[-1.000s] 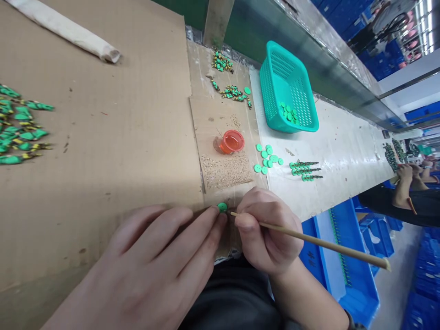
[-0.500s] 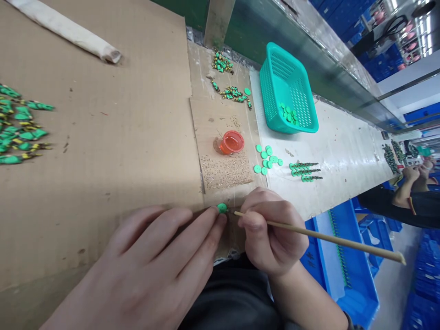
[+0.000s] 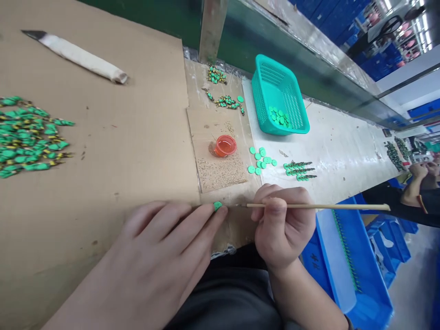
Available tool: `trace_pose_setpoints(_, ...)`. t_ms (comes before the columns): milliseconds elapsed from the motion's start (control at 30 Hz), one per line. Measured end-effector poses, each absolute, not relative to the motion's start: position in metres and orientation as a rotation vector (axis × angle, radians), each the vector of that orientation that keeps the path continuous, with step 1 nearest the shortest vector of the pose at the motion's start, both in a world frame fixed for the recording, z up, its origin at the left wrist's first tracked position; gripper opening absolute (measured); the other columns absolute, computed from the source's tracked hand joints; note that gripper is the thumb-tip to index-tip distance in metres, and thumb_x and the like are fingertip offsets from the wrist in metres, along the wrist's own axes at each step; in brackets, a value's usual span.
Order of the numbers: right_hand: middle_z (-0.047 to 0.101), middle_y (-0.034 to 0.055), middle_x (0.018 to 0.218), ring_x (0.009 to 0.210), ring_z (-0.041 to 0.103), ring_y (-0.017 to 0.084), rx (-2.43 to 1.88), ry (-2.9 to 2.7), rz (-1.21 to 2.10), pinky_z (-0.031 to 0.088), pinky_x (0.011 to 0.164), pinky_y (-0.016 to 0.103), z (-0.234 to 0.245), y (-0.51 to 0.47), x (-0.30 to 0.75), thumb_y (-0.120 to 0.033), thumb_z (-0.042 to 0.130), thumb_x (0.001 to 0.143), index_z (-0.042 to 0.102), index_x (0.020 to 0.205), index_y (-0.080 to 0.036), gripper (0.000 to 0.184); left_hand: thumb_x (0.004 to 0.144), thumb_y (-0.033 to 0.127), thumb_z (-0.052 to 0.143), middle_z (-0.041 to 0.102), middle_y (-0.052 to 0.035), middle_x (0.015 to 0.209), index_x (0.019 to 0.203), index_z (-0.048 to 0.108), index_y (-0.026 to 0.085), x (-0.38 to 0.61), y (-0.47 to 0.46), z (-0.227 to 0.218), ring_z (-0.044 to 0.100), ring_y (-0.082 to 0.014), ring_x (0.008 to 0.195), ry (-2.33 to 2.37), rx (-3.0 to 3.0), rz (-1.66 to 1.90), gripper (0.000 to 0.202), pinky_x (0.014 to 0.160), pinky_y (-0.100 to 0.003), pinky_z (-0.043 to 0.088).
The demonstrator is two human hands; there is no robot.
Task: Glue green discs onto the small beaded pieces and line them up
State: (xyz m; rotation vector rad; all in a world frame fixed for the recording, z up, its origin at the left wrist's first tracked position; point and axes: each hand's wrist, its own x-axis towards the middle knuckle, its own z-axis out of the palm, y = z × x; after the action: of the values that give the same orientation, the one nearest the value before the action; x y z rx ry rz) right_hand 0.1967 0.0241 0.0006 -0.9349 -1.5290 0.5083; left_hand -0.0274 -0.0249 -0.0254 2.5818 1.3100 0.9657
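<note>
Green disc (image 3: pixel 217 205) between left fingers (image 3: pixel 205 213)

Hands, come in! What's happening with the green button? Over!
Left hand holds green button. Right hand grips thin wooden stick, tip toward button. Red cup apart from both hands, not in the way.

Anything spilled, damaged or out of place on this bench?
Brown specks dot the cardboard sheet beside the red cup, like spatter, though they may be routine dabs. The near cardboard edge also looks frayed.
</note>
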Motion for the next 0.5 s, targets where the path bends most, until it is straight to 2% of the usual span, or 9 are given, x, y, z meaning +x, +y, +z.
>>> trace_pose_setpoints(67, 0.062, -0.0077, 0.071, 0.056, 0.060, 0.011, -0.959, -1.504, 0.556, 0.054, 0.056, 0.026, 0.001, 0.016, 0.203, -0.033, 0.068, 0.126, 0.073, 0.106, -0.026, 0.021, 0.121, 0.021, 0.055, 0.089, -0.0079, 0.138, 0.149, 0.079, 0.016, -0.027, -0.020, -0.019, 0.073, -0.0316, 0.117, 1.263, 2.697, 0.937, 0.037, 0.105, -0.055, 0.051)
trace_pose_setpoints(167, 0.076, -0.0041, 0.079, 0.062, 0.072, 0.012, -1.032, -1.539, 0.650, 0.060, 0.060, 0.025, 0.002, 0.003, 0.214, -0.027, 0.065, 0.126, 0.082, 0.124, -0.026, 0.016, 0.121, 0.020, 0.058, 0.090, -0.0057, 0.134, 0.133, 0.081, 0.019, -0.029, -0.014, -0.012, 0.074, -0.0289, 0.115, 1.195, 2.709, 0.960, 0.026, 0.105, -0.051, 0.052)
trace_pose_setpoints(267, 0.090, 0.0029, 0.101, 0.090, 0.088, 0.018, -1.039, -1.759, 0.657, 0.073, 0.082, 0.032, 0.003, 0.000, 0.218, -0.016, 0.070, 0.118, 0.083, 0.121, -0.026, 0.016, 0.118, 0.018, 0.063, 0.090, -0.0060, 0.138, 0.132, 0.080, 0.021, -0.034, -0.013, -0.009, 0.078, -0.0266, 0.113, 1.154, 2.656, 1.027, 0.021, 0.104, -0.048, 0.056)
trace_pose_setpoints(367, 0.093, 0.0068, 0.116, 0.108, 0.090, 0.024, -0.950, -1.979, 0.554, 0.075, 0.098, 0.041, 0.001, 0.004, 0.214, -0.012, 0.076, 0.111, 0.078, 0.121, -0.025, 0.017, 0.111, 0.009, 0.072, 0.090, -0.0080, 0.135, 0.131, 0.077, 0.024, -0.040, -0.025, -0.003, 0.081, -0.0238, 0.112, 1.202, 2.561, 1.197, 0.025, 0.103, -0.044, 0.061)
trace_pose_setpoints(500, 0.091, 0.0095, 0.117, 0.110, 0.087, 0.029, -0.970, -2.099, 0.428, 0.073, 0.094, 0.044, -0.005, 0.003, 0.205, -0.016, 0.077, 0.113, 0.074, 0.126, -0.024, 0.016, 0.104, 0.005, 0.074, 0.090, -0.0037, 0.112, 0.125, 0.077, 0.024, -0.047, -0.063, 0.011, 0.081, -0.0192, 0.095, 1.265, 2.527, 1.341, 0.029, 0.092, -0.039, 0.064)
